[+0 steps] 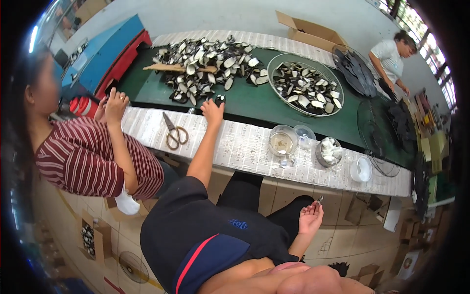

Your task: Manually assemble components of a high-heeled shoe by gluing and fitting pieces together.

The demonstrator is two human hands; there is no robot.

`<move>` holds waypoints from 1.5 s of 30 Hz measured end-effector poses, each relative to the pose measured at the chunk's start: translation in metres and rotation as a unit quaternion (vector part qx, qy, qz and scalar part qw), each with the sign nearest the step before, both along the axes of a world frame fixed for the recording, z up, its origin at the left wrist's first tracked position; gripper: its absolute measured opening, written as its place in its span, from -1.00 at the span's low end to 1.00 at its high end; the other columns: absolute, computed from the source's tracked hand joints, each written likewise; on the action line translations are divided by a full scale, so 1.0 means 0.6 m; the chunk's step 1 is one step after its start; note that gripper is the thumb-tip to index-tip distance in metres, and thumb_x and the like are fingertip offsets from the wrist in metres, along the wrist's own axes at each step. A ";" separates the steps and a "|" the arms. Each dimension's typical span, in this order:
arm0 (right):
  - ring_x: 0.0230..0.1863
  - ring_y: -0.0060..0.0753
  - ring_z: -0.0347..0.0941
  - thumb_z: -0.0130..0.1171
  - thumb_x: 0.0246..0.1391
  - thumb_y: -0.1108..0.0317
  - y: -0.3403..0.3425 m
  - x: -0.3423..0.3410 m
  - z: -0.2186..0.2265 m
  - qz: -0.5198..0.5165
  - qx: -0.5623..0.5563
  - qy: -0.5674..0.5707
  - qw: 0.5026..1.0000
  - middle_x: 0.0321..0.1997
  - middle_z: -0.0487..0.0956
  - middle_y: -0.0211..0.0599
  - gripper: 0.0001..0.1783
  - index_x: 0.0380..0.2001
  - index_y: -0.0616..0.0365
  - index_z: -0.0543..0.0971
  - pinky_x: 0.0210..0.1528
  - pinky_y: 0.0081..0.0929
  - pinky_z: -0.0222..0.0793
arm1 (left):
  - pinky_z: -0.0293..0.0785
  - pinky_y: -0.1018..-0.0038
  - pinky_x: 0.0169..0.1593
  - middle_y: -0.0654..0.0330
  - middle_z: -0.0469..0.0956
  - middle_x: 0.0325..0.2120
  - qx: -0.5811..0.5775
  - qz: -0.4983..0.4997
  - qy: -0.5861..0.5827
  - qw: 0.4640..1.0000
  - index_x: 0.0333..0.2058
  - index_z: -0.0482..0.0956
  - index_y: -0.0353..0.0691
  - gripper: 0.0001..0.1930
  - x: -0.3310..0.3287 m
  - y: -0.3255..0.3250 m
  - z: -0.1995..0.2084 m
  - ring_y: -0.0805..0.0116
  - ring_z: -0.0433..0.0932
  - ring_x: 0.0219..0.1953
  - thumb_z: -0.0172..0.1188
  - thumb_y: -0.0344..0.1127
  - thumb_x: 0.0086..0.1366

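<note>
Heap of flat black pieces with whitish oval faces (200, 73) spread thick over the left part of a long dark green tabletop (245, 100), flat tan strip (169, 68) lying across it. Left hand (212, 112) stretched out to the near edge of that heap, palm down, fingers bent, fingertips right at a small black piece with white spots (220, 99). Can't tell, tbh, whether gripping that one or only touching it, or how far apart thumb and fingers. Right hand (311, 219) well away from all that, just off the near side of the table, palm up, fingers curled in, thumb and fingertips pinched almost together on a tiny silvery piece (320, 200). Too small to make out properly. Along the pale printed covering of the near ledge (245, 142): scissors with dark blades and brown looped handles (174, 133) to the left of the left forearm, then off to the right a clear round plastic tub (272, 147), a round metal bowl (320, 160) heaped with white chunks, and a small whitish plastic cup (361, 169). Behind those, on the green, big round wire basket (306, 113) loaded with more black-and-whitish pieces. Co-worker in a maroon-and-white striped shirt (88, 152) over on the left, hands raised near the table.
</note>
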State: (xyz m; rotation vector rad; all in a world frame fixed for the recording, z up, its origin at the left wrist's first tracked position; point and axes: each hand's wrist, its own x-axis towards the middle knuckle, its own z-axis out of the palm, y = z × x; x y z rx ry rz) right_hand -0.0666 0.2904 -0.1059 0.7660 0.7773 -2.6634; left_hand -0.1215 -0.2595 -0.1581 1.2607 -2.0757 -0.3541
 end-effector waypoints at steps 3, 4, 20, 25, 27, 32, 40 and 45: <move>-0.32 -0.50 0.39 0.18 0.10 0.23 -0.002 0.000 0.013 -0.011 -0.039 0.012 0.999 -0.21 0.56 -0.39 -0.80 -0.26 0.08 0.51 -0.25 -0.45 0.32 | 0.38 0.13 -0.08 0.01 0.39 -0.16 -0.056 0.002 -0.006 0.998 -0.14 0.57 -0.11 -0.60 -0.021 -0.032 -0.006 -0.03 0.33 -0.09 0.30 -0.11 0.05; -0.32 -0.50 0.39 0.17 0.10 0.24 -0.003 0.000 0.016 -0.011 -0.046 0.018 0.999 -0.22 0.56 -0.38 -0.81 -0.26 0.08 0.51 -0.25 -0.45 0.32 | 0.35 0.16 0.00 0.02 0.40 -0.12 -0.017 -0.026 -0.017 0.999 -0.11 0.59 -0.04 -0.60 -0.032 -0.026 -0.004 -0.04 0.32 -0.06 0.28 -0.07 0.06; -0.26 -0.43 0.44 0.08 0.17 0.32 -0.073 -0.038 0.114 0.045 0.115 0.178 0.976 -0.29 0.53 -0.30 -0.85 -0.28 0.17 0.49 -0.21 -0.46 0.36 | 0.51 0.39 -0.08 0.08 0.43 -0.03 0.620 -0.330 0.369 0.609 0.17 0.18 -0.20 -0.49 0.136 0.278 0.145 0.23 0.54 -0.10 0.12 -0.43 0.28; -0.31 -0.55 0.40 0.03 0.19 0.40 -0.103 -0.021 0.205 0.104 0.223 0.305 0.920 -0.27 0.53 -0.31 -0.87 -0.28 0.24 0.50 -0.28 -0.59 0.31 | 0.54 0.34 -0.02 0.09 0.40 0.04 0.703 -0.436 0.299 0.476 0.23 0.16 -0.18 -0.41 0.175 0.406 0.261 0.21 0.50 -0.01 0.16 -0.42 0.25; -0.29 -0.59 0.37 0.01 0.18 0.51 -0.126 -0.003 0.258 0.088 0.391 0.412 0.819 -0.21 0.52 -0.27 -0.89 -0.29 0.31 0.50 -0.26 -0.65 0.28 | 0.54 0.36 0.00 0.11 0.37 0.07 0.726 -0.449 0.291 0.432 0.23 0.17 -0.21 -0.42 0.178 0.432 0.274 0.23 0.49 0.01 0.16 -0.39 0.26; -0.41 -0.49 0.41 0.18 -0.01 0.56 -0.144 0.017 0.303 0.078 0.485 0.541 0.683 -0.26 0.56 -0.19 -0.89 -0.34 0.28 0.54 -0.43 -0.62 0.33 | 0.54 0.37 0.01 0.14 0.40 0.05 0.733 -0.448 0.303 0.412 0.20 0.23 -0.26 -0.44 0.191 0.473 0.300 0.32 0.50 -0.02 0.18 -0.40 0.25; -0.45 -0.29 0.42 0.23 -0.13 0.59 -0.145 0.026 0.312 0.031 0.569 0.617 0.544 -0.30 0.56 -0.14 -0.81 -0.35 0.29 0.55 -0.45 -0.49 0.32 | 0.53 0.49 -0.09 0.18 0.49 -0.06 0.683 -0.473 0.310 0.463 0.14 0.33 -0.25 -0.45 0.202 0.485 0.303 0.43 0.52 -0.11 0.28 -0.39 0.17; -0.45 -0.28 0.42 0.25 -0.14 0.58 -0.148 0.025 0.312 0.027 0.569 0.625 0.534 -0.30 0.57 -0.15 -0.80 -0.35 0.29 0.55 -0.45 -0.49 0.32 | 0.51 0.42 -0.02 0.15 0.48 -0.05 0.675 -0.483 0.304 0.468 0.13 0.33 -0.28 -0.44 0.204 0.486 0.313 0.39 0.51 -0.07 0.30 -0.37 0.15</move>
